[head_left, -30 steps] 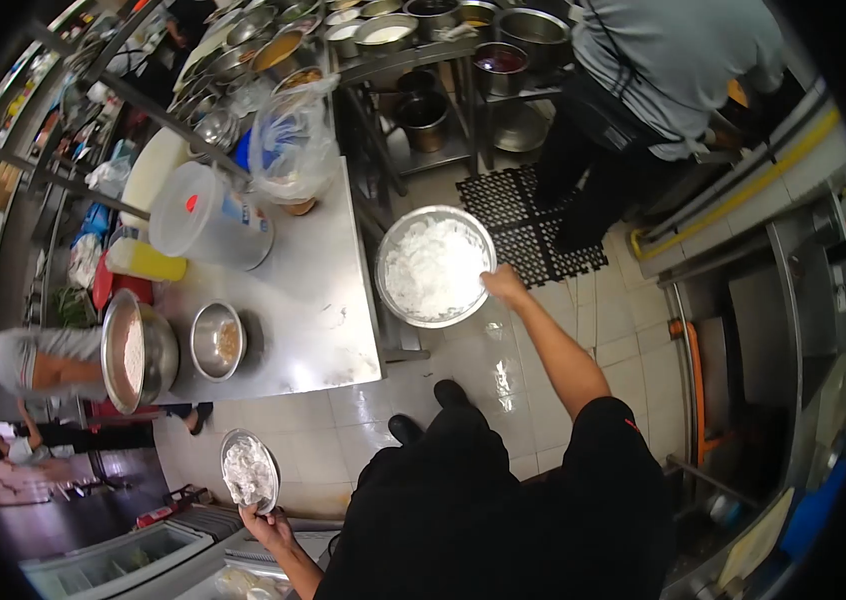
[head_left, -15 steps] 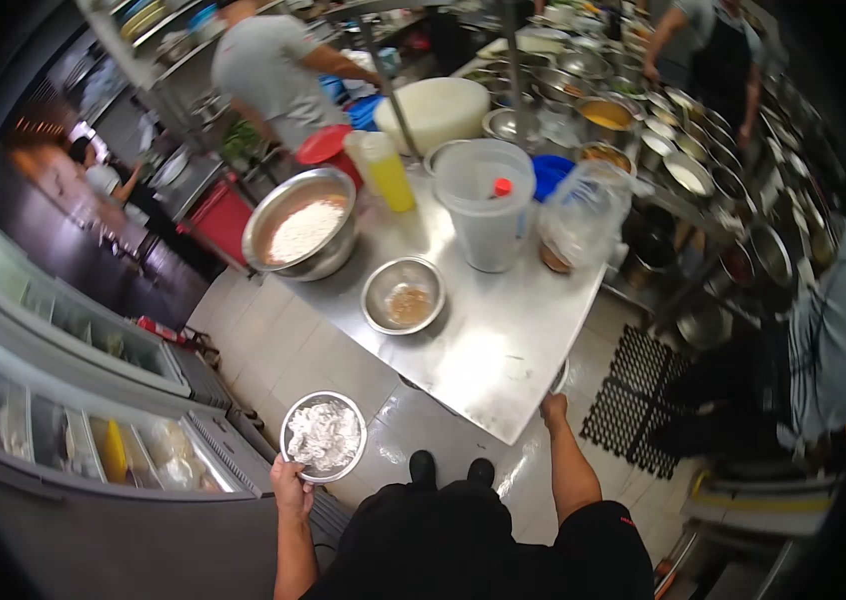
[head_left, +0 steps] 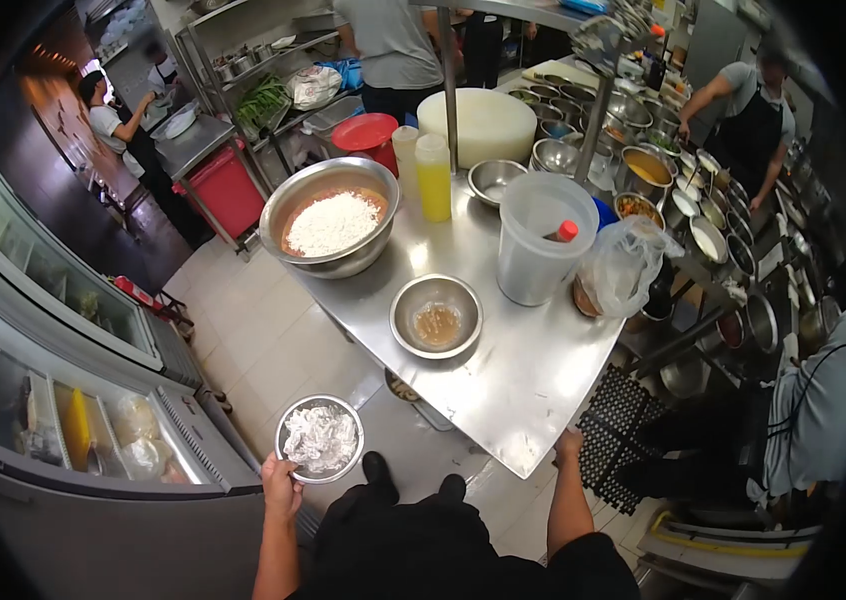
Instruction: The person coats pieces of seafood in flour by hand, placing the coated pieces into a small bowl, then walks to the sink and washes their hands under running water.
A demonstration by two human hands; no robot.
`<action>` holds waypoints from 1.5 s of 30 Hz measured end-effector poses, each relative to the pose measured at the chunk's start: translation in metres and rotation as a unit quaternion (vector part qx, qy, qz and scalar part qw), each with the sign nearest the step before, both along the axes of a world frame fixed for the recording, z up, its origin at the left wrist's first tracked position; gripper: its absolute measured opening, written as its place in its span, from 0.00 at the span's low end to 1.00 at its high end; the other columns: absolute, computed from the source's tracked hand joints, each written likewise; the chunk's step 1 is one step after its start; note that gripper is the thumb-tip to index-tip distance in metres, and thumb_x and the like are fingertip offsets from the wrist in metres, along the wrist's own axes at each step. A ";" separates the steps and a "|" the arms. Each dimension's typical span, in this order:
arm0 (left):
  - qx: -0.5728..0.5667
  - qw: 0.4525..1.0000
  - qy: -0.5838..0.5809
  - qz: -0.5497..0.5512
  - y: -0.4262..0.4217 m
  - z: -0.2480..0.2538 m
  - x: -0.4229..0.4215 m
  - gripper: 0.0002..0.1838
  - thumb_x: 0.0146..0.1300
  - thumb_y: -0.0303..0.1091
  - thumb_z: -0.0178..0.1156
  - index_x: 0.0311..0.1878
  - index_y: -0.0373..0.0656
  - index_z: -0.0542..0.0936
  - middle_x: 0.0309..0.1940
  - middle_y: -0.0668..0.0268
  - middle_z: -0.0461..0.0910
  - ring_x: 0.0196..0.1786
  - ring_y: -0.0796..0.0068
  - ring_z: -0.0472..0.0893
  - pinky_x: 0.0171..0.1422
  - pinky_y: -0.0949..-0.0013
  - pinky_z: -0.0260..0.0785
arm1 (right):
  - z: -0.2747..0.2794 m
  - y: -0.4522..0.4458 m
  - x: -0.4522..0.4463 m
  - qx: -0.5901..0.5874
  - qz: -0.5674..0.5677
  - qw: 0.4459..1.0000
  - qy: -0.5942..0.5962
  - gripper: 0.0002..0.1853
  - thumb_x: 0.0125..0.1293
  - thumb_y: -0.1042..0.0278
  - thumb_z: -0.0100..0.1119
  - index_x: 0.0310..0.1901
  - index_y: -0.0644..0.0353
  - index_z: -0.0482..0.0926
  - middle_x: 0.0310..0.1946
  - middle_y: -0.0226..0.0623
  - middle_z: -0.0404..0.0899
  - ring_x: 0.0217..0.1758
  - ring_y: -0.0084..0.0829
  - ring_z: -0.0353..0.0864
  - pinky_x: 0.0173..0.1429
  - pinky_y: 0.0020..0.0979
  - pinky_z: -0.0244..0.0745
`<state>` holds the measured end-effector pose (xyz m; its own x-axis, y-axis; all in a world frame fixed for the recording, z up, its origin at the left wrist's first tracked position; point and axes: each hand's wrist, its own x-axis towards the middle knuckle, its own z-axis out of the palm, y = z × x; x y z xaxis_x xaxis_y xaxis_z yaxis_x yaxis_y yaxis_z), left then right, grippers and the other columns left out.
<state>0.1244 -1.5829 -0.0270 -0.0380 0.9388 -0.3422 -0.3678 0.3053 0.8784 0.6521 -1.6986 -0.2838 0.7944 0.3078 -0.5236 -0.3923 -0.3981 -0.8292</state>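
My left hand (head_left: pixel 282 486) grips the near rim of a small metal bowl (head_left: pixel 280 452), thumb over the edge. White, flour-coated pieces (head_left: pixel 321 438) fill this bowl, held out left of the table. At the table's right front edge is my right hand (head_left: pixel 569 446); its fingers are partly hidden there, and I cannot make out what they hold. On the steel table (head_left: pixel 513 400) rests a metal bowl (head_left: pixel 436 353) with a little brown residue. Behind it to the left, a large metal bowl (head_left: pixel 343 266) contains a white powder heap (head_left: pixel 338 223) over something reddish-brown.
A translucent bucket (head_left: pixel 533 250), a plastic bag (head_left: pixel 628 265) and a yellow squeeze bottle (head_left: pixel 435 185) stand on the table. An open-topped fridge (head_left: pixel 93 490) lines the left. A co-worker (head_left: pixel 808 410) is close on the right, beside a black mat (head_left: pixel 618 420); other people work farther back.
My view has shifted, so the table appears lower and more to the right. The left hand still carries the bowl of floured pieces. A round metal rim near my right hand no longer shows.
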 end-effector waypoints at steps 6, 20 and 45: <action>-0.022 0.999 -0.034 -0.035 0.064 -0.032 -0.040 0.08 0.51 0.20 0.46 0.32 0.37 0.74 0.20 0.68 0.74 0.13 0.84 0.66 0.12 0.80 0.56 | 0.099 -0.058 0.028 -0.054 -0.274 0.908 -0.314 0.11 0.59 0.69 0.50 0.33 0.68 0.79 0.22 0.32 0.75 0.23 0.28 0.72 0.29 0.33 0.69; 0.007 0.999 0.020 -0.043 0.232 -0.044 -0.132 0.11 0.50 0.20 0.47 0.38 0.38 0.73 0.23 0.67 0.76 0.13 0.83 0.69 0.11 0.81 0.57 | 0.225 0.144 -0.131 -0.019 0.044 0.957 -0.285 0.13 0.68 0.61 0.51 0.35 0.62 0.77 0.22 0.30 0.74 0.21 0.21 0.70 0.23 0.25 0.65; -0.031 0.970 0.026 -0.240 0.667 -0.037 -0.227 0.10 0.50 0.19 0.48 0.37 0.36 0.74 0.24 0.66 0.76 0.16 0.82 0.70 0.12 0.80 0.58 | 0.354 0.219 -0.241 -0.389 -0.144 0.827 -0.379 0.15 0.49 0.73 0.53 0.36 0.74 0.78 0.28 0.59 0.79 0.34 0.51 0.81 0.40 0.42 0.72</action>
<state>-0.1029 -0.9161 -0.0641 0.3794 0.8302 -0.4084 -0.1268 0.4839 0.8659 0.4107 -1.4799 0.0697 0.9670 -0.1469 0.2084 -0.0478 -0.9074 -0.4176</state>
